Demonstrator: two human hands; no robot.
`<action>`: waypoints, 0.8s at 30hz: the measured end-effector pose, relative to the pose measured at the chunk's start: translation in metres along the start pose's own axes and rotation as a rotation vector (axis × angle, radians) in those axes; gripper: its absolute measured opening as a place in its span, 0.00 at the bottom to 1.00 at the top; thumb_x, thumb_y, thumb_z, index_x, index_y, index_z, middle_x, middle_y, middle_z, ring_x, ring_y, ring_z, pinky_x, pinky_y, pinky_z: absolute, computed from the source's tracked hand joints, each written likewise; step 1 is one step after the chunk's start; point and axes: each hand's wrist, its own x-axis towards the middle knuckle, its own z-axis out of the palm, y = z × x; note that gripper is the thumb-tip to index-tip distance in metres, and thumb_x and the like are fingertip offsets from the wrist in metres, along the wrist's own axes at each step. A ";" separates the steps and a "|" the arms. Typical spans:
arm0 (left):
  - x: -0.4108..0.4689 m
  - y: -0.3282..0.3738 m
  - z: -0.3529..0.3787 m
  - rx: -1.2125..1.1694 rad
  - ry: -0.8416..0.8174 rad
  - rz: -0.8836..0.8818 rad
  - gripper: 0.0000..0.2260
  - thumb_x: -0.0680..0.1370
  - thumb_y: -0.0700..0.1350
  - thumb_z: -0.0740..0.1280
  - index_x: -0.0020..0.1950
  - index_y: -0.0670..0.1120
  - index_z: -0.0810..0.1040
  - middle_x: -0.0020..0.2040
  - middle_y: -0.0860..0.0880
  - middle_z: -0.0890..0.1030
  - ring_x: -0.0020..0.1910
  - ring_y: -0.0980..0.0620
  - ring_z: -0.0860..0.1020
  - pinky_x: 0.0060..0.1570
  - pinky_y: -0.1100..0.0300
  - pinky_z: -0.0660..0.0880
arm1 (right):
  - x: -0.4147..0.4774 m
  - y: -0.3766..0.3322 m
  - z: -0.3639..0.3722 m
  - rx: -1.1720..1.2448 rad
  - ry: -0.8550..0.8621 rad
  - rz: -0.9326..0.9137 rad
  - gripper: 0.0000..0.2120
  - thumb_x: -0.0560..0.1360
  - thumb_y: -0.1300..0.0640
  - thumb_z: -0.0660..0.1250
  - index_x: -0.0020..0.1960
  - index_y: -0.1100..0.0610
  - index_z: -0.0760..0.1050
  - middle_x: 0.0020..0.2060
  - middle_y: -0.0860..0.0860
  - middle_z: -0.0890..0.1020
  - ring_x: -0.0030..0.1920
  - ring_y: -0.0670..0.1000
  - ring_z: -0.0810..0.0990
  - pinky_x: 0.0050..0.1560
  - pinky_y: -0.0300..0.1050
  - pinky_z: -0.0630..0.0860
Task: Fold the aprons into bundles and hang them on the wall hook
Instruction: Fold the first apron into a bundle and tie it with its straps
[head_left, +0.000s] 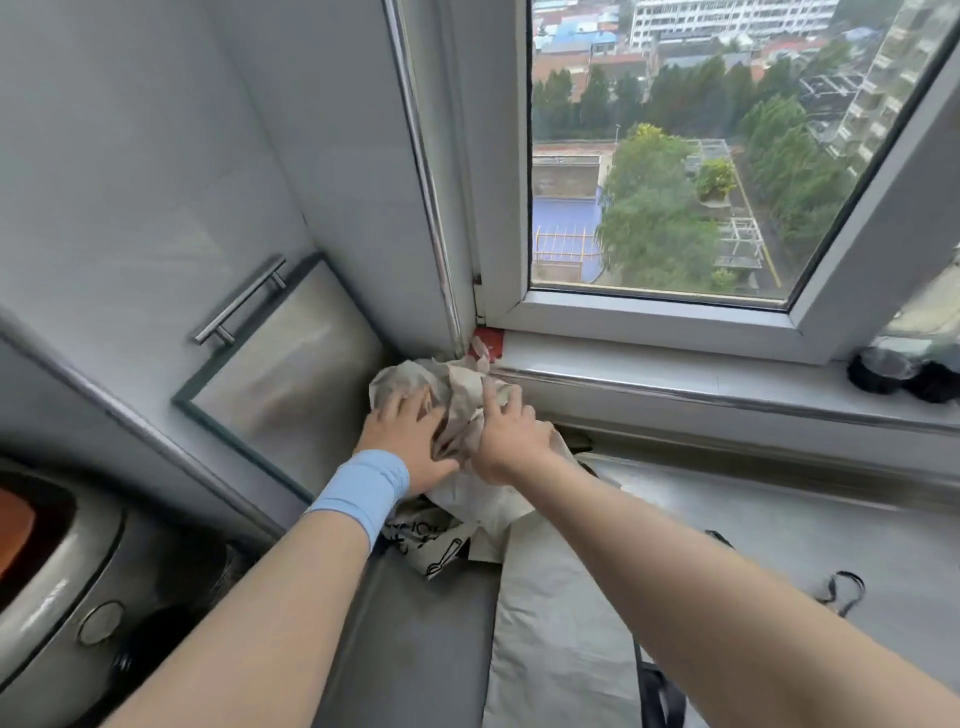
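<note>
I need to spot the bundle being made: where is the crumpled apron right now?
In the head view it sits centre frame, the crumpled apron pressed under the left hand and right hand, in the counter corner below the window sill.

Apron bundle (447, 400) partly hidden under both hands; hook unseen.

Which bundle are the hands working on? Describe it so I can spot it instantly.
Start at the window and drop to its lower-left corner, where sill meets wall. The crumpled beige apron bundle sits there under both hands. Unlike the flat pale apron on the counter, it is wadded up.
</note>
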 end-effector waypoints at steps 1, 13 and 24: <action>-0.001 -0.004 0.011 -0.026 -0.124 -0.031 0.40 0.74 0.66 0.61 0.79 0.55 0.46 0.80 0.49 0.43 0.78 0.42 0.45 0.73 0.44 0.54 | -0.006 -0.002 0.006 0.073 0.070 0.062 0.47 0.74 0.46 0.69 0.80 0.49 0.39 0.78 0.58 0.48 0.73 0.62 0.60 0.69 0.60 0.65; 0.014 0.014 0.007 -0.068 0.254 -0.077 0.13 0.77 0.47 0.59 0.57 0.54 0.78 0.61 0.51 0.76 0.63 0.47 0.69 0.63 0.52 0.64 | -0.011 0.028 0.014 0.178 0.090 -0.354 0.32 0.73 0.56 0.65 0.75 0.43 0.64 0.78 0.48 0.59 0.74 0.53 0.66 0.71 0.51 0.68; 0.028 0.160 0.050 -0.373 -0.104 0.313 0.11 0.78 0.45 0.61 0.59 0.55 0.76 0.61 0.51 0.76 0.59 0.46 0.75 0.57 0.53 0.74 | -0.046 0.219 0.009 -0.160 -0.140 0.175 0.24 0.77 0.58 0.61 0.72 0.45 0.69 0.71 0.47 0.73 0.70 0.53 0.71 0.64 0.47 0.72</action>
